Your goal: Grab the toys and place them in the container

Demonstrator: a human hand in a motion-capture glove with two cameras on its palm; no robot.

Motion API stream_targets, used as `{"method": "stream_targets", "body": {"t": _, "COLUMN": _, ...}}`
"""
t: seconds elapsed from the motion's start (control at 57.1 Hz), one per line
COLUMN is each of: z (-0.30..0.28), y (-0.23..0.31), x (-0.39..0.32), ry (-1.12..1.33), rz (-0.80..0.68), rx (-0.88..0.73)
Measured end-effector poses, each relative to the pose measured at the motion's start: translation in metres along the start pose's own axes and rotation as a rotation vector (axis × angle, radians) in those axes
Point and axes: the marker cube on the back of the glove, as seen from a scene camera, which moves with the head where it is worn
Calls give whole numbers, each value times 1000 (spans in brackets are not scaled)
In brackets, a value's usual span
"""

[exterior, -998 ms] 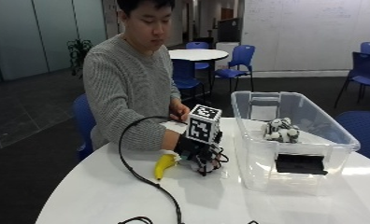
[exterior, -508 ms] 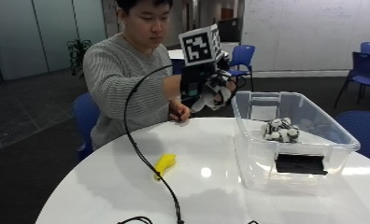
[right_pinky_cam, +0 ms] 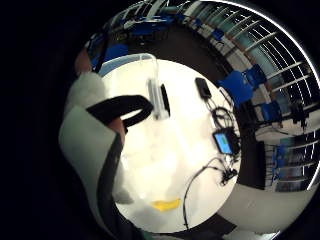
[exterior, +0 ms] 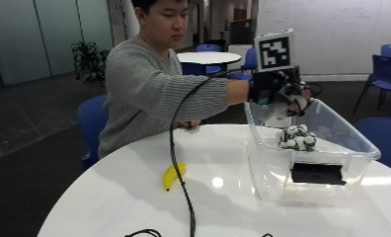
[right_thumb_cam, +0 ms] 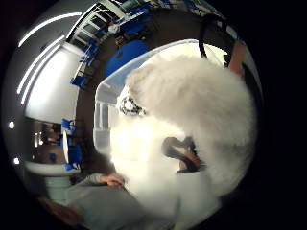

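Note:
My gloved right hand is raised over the near end of the clear plastic container and grips a white fluffy toy. That toy fills much of the thumb side palm view as a pale furry mass and also shows as the fluffy toy in the little finger side view. A black-and-white ball toy lies inside the container, seen also as the ball toy. A yellow banana toy lies on the white table.
A flat black item lies in the container's front end. A black cable hangs from the arm across the table. The person's bare left hand rests at the table's far edge. A phone and a small screen device lie further along the table.
The right hand rose from the table beside the banana, carrying the white toy, and moved across to above the container. The banana stayed where it was.

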Motion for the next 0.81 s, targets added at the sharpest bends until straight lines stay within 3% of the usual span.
{"method": "stream_targets", "body": {"t": 0.21, "z": 38, "y": -62, "x": 5, "ry": 368, "rz": -19, "rx": -59}}
{"method": "stream_targets", "body": {"t": 0.315, "z": 59, "y": -74, "x": -10, "ry": 225, "rz": 89, "rx": -95}}
{"method": "stream_targets", "body": {"t": 0.42, "z": 76, "y": -76, "x": -10, "ry": 171, "rz": 88, "rx": -150}}
{"method": "stream_targets", "body": {"t": 0.613, "z": 100, "y": -67, "x": -3, "ry": 220, "rz": 78, "rx": -418}}
{"method": "stream_targets", "body": {"t": 0.805, "z": 98, "y": -63, "x": -14, "ry": 169, "rz": 47, "rx": -403}}
